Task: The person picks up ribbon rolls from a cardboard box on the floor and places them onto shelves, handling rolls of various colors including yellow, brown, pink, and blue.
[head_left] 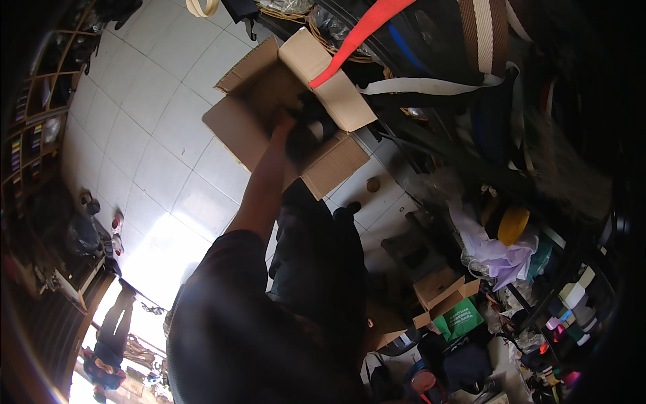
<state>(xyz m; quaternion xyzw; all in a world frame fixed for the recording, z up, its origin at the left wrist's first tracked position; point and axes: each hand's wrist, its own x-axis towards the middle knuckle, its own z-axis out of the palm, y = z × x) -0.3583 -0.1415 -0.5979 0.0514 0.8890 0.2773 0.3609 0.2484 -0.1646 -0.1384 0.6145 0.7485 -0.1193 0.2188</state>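
An open cardboard box (243,138) stands on the tiled floor, its flaps spread outward. My left arm reaches up and into it, and my left hand (283,122) is inside among dark items. Its fingers are lost in shadow and blur, so I cannot make out their grip. Beside the hand lies a dark bundle with a pale, roll-like part (315,132); its kind is unclear. A red strap (363,34) hangs down over the right flap of the box. My right hand does not show.
Brown-and-white webbing (484,34) and a white strap (431,85) hang from a dark rack at right. A smaller open carton (434,296) and a green bag (461,320) sit lower right. Shelves (33,121) line the left. A person (111,347) stands near the bright doorway.
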